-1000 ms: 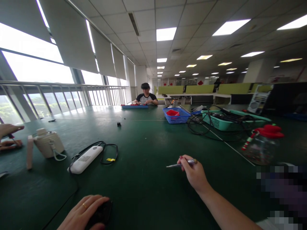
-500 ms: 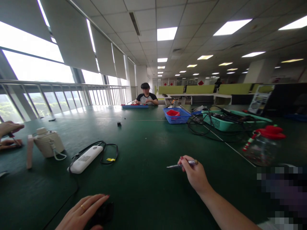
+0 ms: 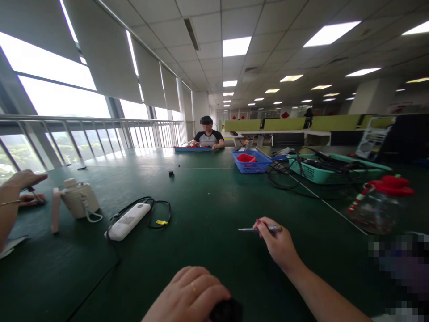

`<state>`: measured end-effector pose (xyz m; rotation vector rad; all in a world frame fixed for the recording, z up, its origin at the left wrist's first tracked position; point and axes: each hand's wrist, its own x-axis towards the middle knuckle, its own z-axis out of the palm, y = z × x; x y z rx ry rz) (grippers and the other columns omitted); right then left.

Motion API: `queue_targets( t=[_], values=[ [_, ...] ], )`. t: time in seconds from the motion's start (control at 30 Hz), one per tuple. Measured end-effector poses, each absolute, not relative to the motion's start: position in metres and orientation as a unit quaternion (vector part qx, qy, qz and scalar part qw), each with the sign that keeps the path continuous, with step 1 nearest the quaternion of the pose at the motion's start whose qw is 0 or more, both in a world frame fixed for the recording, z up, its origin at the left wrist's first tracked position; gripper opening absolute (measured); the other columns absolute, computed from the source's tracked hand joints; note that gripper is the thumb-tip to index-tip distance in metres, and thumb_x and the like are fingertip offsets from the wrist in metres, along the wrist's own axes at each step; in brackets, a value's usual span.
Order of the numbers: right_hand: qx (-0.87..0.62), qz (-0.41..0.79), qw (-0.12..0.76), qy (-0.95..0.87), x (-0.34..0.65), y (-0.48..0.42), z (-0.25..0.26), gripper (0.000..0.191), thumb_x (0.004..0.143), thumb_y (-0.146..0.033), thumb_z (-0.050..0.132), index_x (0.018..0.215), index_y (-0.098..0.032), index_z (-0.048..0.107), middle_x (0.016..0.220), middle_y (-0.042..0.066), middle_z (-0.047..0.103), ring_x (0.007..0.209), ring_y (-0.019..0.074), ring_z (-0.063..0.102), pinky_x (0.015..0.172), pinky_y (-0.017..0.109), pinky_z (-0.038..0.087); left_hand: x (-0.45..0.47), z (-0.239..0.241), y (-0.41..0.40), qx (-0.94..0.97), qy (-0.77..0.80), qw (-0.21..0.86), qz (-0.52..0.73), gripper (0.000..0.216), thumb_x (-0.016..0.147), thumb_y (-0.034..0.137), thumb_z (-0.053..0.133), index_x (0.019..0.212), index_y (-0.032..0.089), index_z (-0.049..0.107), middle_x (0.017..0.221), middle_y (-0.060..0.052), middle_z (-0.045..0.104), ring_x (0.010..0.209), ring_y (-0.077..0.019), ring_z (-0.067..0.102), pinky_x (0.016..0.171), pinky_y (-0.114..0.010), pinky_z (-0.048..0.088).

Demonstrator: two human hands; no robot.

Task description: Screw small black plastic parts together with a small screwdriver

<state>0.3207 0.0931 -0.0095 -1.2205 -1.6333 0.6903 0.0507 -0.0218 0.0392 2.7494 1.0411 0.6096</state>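
My right hand (image 3: 278,243) is closed around the handle of a screwdriver (image 3: 248,230), whose thin metal shaft points left over the green tabletop (image 3: 187,255). At the bottom middle, my left hand (image 3: 192,293), with a ring on one finger, curls over a dark object (image 3: 228,311). The fingers hide much of that black thing, and its kind cannot be made out. Between the two hands there is a gap; the screwdriver's tip is apart from the dark object.
A white power bank-like box (image 3: 129,221) with a black cable lies left, near a cream bottle (image 3: 78,199). Blue basket (image 3: 251,166), green basket (image 3: 335,172) and red-lidded jar (image 3: 382,205) stand right. A co-worker's hands (image 3: 28,188) are far left; another person (image 3: 208,134) sits opposite.
My left hand has moved right and carries the dark object along, nearer to my right hand. The right hand keeps the screwdriver, almost still. The view has shifted slightly left.
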Motion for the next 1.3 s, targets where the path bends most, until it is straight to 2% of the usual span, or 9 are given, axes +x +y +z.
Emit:
queue_targets(
  t=[0.13, 0.3, 0.47, 0.57, 0.7, 0.77, 0.93, 1.3],
  values=[
    [-0.502, 0.241, 0.472, -0.683, 0.322, 0.094, -0.005, 0.026, 0.091, -0.041, 0.049, 0.085, -0.022, 0.065, 0.077, 0.003, 0.063, 0.068, 0.0195, 0.059, 0.059, 0.03, 0.047, 0.094, 0.041, 0.016, 0.89, 0.409, 0.113, 0.169, 0.03, 0.09, 0.02, 0.055, 0.118, 0.029, 0.059, 0.117, -0.003, 0.066, 0.108, -0.022, 0.058, 0.097, -0.036, 0.045],
    [-0.487, 0.19, 0.457, -0.72, 0.321, 0.093, -0.004, 0.018, 0.089, -0.034, 0.054, 0.097, -0.025, 0.067, 0.095, 0.006, 0.066, 0.08, 0.022, 0.063, 0.066, 0.033, 0.053, 0.107, 0.012, 0.089, 0.846, 0.502, 0.093, 0.151, 0.03, 0.089, 0.022, 0.053, 0.118, 0.022, 0.06, 0.114, -0.008, 0.064, 0.107, -0.0263, 0.057, 0.094, -0.041, 0.045],
    [-0.468, 0.113, 0.433, -0.762, 0.316, 0.087, -0.002, 0.023, 0.09, -0.031, 0.054, 0.111, -0.026, 0.063, 0.103, 0.007, 0.065, 0.087, 0.0227, 0.063, 0.071, 0.034, 0.054, 0.111, -0.009, 0.127, 0.825, 0.531, 0.098, 0.168, 0.03, 0.089, 0.023, 0.052, 0.118, 0.021, 0.06, 0.114, -0.009, 0.065, 0.108, -0.0268, 0.058, 0.093, -0.042, 0.046],
    [-0.436, 0.059, 0.423, -0.792, 0.311, 0.08, 0.001, 0.018, 0.09, -0.027, 0.053, 0.105, -0.025, 0.063, 0.1, 0.006, 0.066, 0.093, 0.0232, 0.061, 0.079, 0.037, 0.051, 0.109, -0.016, 0.132, 0.826, 0.513, 0.12, 0.2, 0.032, 0.09, 0.024, 0.052, 0.121, 0.02, 0.059, 0.12, -0.009, 0.063, 0.115, -0.0257, 0.054, 0.1, -0.041, 0.043],
    [-0.366, 0.015, 0.408, -0.836, 0.306, 0.072, 0.003, 0.012, 0.09, -0.021, 0.05, 0.088, -0.023, 0.061, 0.079, 0.002, 0.063, 0.076, 0.0184, 0.059, 0.092, 0.043, 0.043, 0.102, -0.022, 0.133, 0.834, 0.482, 0.151, 0.22, 0.036, 0.088, 0.025, 0.056, 0.124, 0.022, 0.058, 0.123, -0.007, 0.062, 0.118, -0.0241, 0.052, 0.105, -0.039, 0.04],
    [-0.348, 0.005, 0.391, -0.852, 0.303, 0.069, 0.004, 0.01, 0.089, -0.019, 0.051, 0.085, -0.023, 0.059, 0.075, 0.0, 0.062, 0.072, 0.0168, 0.057, 0.096, 0.045, 0.039, 0.098, -0.024, 0.135, 0.838, 0.47, 0.159, 0.225, 0.037, 0.087, 0.025, 0.057, 0.124, 0.023, 0.059, 0.123, -0.006, 0.063, 0.118, -0.0232, 0.052, 0.105, -0.038, 0.04],
    [-0.345, -0.01, 0.346, -0.872, 0.298, 0.067, 0.006, 0.01, 0.088, -0.017, 0.051, 0.085, -0.024, 0.058, 0.075, 0.0, 0.062, 0.073, 0.0163, 0.057, 0.098, 0.047, 0.035, 0.096, -0.027, 0.137, 0.837, 0.464, 0.167, 0.238, 0.04, 0.085, 0.025, 0.059, 0.125, 0.023, 0.059, 0.122, -0.005, 0.064, 0.117, -0.0227, 0.052, 0.105, -0.037, 0.039],
    [-0.356, -0.016, 0.323, -0.877, 0.298, 0.069, 0.002, 0.012, 0.089, -0.017, 0.051, 0.086, -0.024, 0.06, 0.076, 0.0, 0.064, 0.073, 0.0166, 0.057, 0.101, 0.05, 0.032, 0.101, -0.032, 0.139, 0.82, 0.484, 0.158, 0.262, 0.049, 0.084, 0.021, 0.058, 0.133, 0.026, 0.054, 0.13, -0.004, 0.061, 0.126, -0.0237, 0.046, 0.111, -0.041, 0.033]
  ],
)
